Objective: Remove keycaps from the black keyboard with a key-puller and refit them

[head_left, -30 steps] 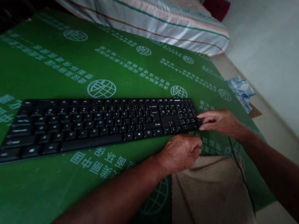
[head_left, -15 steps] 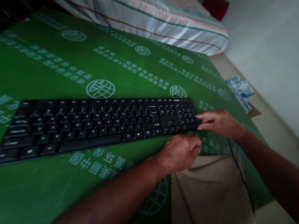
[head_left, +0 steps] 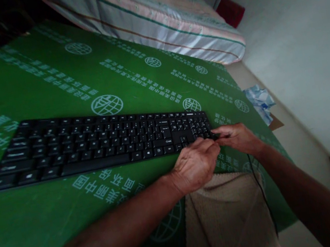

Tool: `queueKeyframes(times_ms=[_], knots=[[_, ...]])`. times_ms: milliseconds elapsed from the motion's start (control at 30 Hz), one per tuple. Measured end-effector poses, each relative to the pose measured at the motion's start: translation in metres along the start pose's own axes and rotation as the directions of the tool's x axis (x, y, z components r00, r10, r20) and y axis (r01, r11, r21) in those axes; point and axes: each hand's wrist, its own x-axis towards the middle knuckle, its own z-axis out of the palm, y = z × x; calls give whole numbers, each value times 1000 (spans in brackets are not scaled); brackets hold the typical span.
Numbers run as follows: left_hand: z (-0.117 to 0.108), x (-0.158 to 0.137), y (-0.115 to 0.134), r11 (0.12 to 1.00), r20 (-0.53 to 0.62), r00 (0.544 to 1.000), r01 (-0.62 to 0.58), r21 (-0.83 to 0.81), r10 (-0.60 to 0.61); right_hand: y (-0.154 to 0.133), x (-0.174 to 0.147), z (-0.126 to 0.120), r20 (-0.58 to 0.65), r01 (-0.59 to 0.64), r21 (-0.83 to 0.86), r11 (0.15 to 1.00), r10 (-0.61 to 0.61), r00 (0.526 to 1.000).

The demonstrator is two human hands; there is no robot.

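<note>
A black keyboard (head_left: 102,144) lies flat across the green table. My left hand (head_left: 197,164) is at its lower right corner, over the last keys, with fingers curled together; whatever they pinch is hidden. At the keyboard's right end, my right hand (head_left: 235,136) pinches a thin dark piece that looks like part of the black cable (head_left: 260,185). Both hands' fingertips meet there. From beneath the right hand, the cable hangs down over a beige cloth (head_left: 225,218) near the table's front edge.
The green table (head_left: 133,86) bears white print and globe marks. Beyond its far edge stands a bed (head_left: 154,22) with a striped cover. On the floor to the right lie a blue-white packet (head_left: 259,101) and a piece of cardboard (head_left: 275,122), beside a pale wall (head_left: 308,53).
My left hand has risen from below the keyboard to its right corner, and its fingers now meet those of my right hand. The view has shifted slightly.
</note>
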Motion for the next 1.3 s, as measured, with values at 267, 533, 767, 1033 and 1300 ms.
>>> queueKeyframes(times_ms=[267,533,767,1033,1300], knots=[[8,7,-11,969,139,989,-79,236,47,0,2,3,37,21,109,994,-25,999],[10,8,-12,967,120,993,-42,252,12,4,5,5,35,52,93,994,-55,998],[11,7,-14,963,121,992,-56,265,24,0,6,4,60,63,84,994,-68,996],[11,7,-13,950,109,993,-73,303,42,1,6,6,44,39,146,988,-46,998],[12,7,-14,952,111,993,-67,297,35,0,7,4,75,46,130,990,-56,996]])
